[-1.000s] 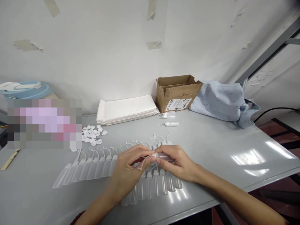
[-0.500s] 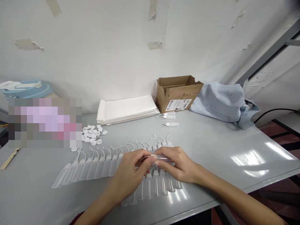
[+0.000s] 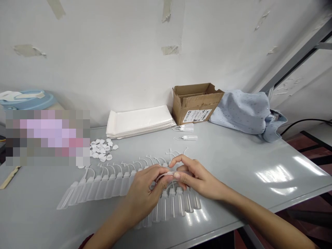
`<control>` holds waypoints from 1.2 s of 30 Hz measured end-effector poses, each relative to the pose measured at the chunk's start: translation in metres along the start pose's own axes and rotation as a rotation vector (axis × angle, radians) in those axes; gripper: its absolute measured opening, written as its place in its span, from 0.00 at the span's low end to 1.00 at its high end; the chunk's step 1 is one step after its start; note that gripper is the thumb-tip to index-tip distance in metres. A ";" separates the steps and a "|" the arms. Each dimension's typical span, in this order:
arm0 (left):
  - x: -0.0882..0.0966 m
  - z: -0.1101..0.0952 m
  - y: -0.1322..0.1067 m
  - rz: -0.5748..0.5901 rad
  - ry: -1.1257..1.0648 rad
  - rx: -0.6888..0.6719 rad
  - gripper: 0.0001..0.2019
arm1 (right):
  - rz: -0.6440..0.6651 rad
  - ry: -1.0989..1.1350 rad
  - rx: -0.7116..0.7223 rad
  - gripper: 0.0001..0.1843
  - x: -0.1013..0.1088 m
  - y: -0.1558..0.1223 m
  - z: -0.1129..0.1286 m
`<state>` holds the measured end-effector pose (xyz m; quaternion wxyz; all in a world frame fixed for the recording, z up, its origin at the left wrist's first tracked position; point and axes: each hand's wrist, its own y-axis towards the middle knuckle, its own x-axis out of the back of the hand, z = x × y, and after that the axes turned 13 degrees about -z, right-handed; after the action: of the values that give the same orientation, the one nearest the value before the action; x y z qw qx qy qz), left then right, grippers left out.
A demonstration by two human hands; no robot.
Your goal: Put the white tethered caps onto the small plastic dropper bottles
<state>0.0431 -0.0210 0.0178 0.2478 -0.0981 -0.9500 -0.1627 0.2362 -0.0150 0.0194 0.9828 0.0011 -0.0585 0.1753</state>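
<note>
Both hands meet over the table around one small clear plastic dropper bottle point(image 3: 170, 174), which lies roughly level between them. My left hand point(image 3: 145, 183) pinches its white neck end, where a thin strap curves out. My right hand point(image 3: 201, 178) grips the body, its index finger lifted and bent; most of the bottle is hidden by fingers. Beyond and left of my hands runs a slanting row of similar bottles point(image 3: 103, 186) with white strap tops. A shorter row of bottles point(image 3: 172, 206) lies nearer, partly under my hands.
Loose white caps point(image 3: 102, 149) are heaped at the left. A stack of white envelopes point(image 3: 140, 121), a cardboard box point(image 3: 198, 105) and a light blue cloth point(image 3: 241, 112) stand along the wall. Two capped bottles point(image 3: 190, 137) lie before the box. A pixelated patch covers the far left.
My right index finger has lifted off the bottle and my right hand has turned slightly around it. My left hand keeps its pinch. The view has shifted a little.
</note>
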 end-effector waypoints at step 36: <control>0.010 -0.004 0.008 0.036 -0.275 0.399 0.22 | -0.248 -0.322 0.500 0.12 -0.003 0.000 -0.008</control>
<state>0.0388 -0.0139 0.0281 0.1334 -0.0852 -0.9863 0.0473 0.2342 -0.0160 0.0106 0.9440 0.2776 -0.1678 0.0608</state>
